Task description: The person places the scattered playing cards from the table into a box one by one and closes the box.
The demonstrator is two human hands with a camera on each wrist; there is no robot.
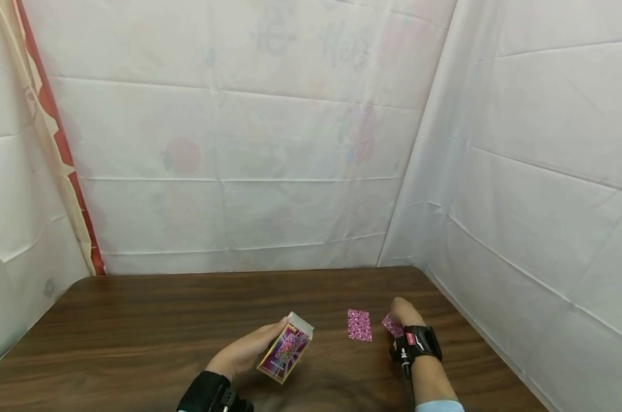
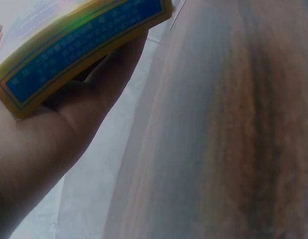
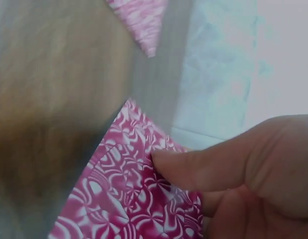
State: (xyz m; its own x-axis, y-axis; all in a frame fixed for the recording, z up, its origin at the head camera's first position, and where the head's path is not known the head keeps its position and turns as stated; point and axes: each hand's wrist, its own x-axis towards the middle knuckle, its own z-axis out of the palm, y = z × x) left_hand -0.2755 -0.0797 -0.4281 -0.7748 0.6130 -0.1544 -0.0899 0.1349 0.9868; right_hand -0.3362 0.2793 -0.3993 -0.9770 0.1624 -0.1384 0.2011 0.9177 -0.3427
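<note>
In the head view my left hand (image 1: 254,344) grips a small purple-and-gold card box (image 1: 286,350), tilted above the table with its white flap at the upper end. The left wrist view shows the box's yellow edge and blue printed panel (image 2: 84,55) against the palm. My right hand (image 1: 407,313) is at the right side of the table. Its thumb lies over a pink-and-white patterned card (image 3: 129,184), pinched at one edge. Another pink patterned card (image 1: 359,325) lies flat on the table between the two hands.
A dark brown wooden table (image 1: 151,320) spreads beneath both hands. White fabric sheets (image 1: 290,217) hang behind it and along both sides, with a red-edged strip (image 1: 58,137) at the left corner. Black straps (image 1: 423,341) wrap both wrists.
</note>
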